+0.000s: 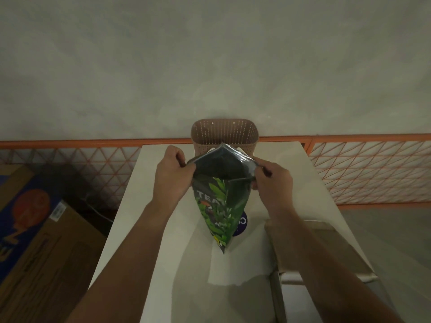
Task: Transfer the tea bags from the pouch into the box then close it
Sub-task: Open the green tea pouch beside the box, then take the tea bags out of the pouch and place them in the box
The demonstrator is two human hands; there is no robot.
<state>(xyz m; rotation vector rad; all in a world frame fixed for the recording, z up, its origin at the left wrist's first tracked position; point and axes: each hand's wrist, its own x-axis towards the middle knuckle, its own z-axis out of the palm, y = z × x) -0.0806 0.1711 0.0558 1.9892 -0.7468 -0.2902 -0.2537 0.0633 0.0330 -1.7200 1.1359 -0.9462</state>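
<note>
At the centre of the frame, above the pale desk (pixel 163 229), I hold the tea pouch (pixel 219 206) upright in the air, its pointed bottom corner hanging just over a white sheet of paper (pixel 233 264). My left hand (pixel 171 173) pinches the left lip of the mouth and my right hand (pixel 272 180) pinches the right lip, fingers curled on the foil, drawing the top apart.

By my reading the task is barely begun: the pouch is only being opened, no tea bags show outside it, and I cannot see into its dark inside well enough to tell what it holds. The transfer and the closing are all left to do. I cannot pick out the box for certain; a brown perforated basket (pixel 225 134) stands at the desk's far edge, behind the pouch.

The pouch is glossy and dark green, printed with leaves and the word TEA, its mouth spread into a wide dark opening with a silvery rim. A round purple thing (pixel 242 226) peeks from behind its lower right side.
</note>
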